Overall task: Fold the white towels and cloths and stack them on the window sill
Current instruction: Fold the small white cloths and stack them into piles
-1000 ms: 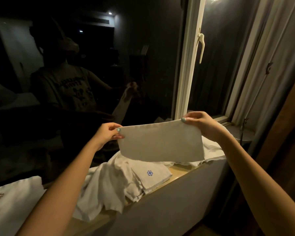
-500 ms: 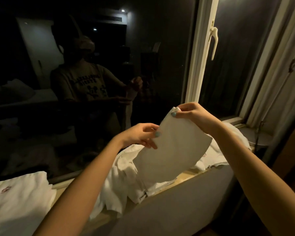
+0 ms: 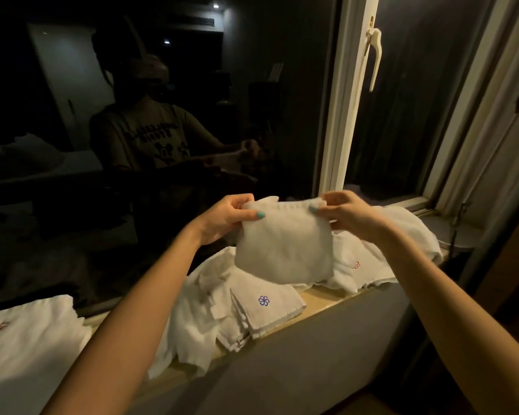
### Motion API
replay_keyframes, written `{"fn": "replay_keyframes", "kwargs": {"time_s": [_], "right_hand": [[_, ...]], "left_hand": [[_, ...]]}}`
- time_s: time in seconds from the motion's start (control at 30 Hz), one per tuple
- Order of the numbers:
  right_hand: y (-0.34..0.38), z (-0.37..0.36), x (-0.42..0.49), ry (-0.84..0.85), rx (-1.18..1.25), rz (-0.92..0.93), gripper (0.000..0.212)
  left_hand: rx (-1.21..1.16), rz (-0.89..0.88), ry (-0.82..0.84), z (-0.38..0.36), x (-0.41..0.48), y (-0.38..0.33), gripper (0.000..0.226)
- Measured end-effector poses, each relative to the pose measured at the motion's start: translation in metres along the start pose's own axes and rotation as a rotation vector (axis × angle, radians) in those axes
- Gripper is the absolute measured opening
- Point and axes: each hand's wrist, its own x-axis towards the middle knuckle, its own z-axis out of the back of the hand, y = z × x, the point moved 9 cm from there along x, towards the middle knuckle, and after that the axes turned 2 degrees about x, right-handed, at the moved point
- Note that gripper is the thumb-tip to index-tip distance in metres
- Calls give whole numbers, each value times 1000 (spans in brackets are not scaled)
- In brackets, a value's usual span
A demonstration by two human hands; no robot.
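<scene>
Head cam: left hand (image 3: pixel 222 217) and right hand (image 3: pixel 345 214) each pinch a top corner of the folded cloth (image 3: pixel 285 247), held up between them. Folding looks about done, I'd guess; next it needs laying flat on the stack (image 3: pixel 27 339), down left of the left hand on the window sill (image 3: pixel 321 296).

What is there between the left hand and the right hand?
In the head view, a folded white cloth fills the gap. The left hand and the right hand each pinch one of its top corners.

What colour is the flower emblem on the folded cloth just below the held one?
The emblem is blue; the head view shows it.
</scene>
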Motion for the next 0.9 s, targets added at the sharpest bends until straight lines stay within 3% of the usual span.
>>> {"fn": "replay_keyframes", "kwargs": {"time_s": [0.1, 0.4, 0.53, 0.77, 0.9], "right_hand": [[-25, -17, 2, 82, 46, -31, 12], [-43, -50, 11, 246, 422, -4, 9], [-47, -46, 14, 162, 368, 14, 5], [-40, -29, 20, -52, 247, 38, 11], [-46, -24, 20, -214, 247, 38, 21]], "left_hand": [[11, -15, -8, 1, 2, -3, 37], [-91, -62, 34, -2, 4, -13, 26], [-47, -53, -6, 8, 1, -11, 24], [235, 59, -235, 23, -6, 18, 22], [7, 38, -386, 18, -5, 32, 12]]}}
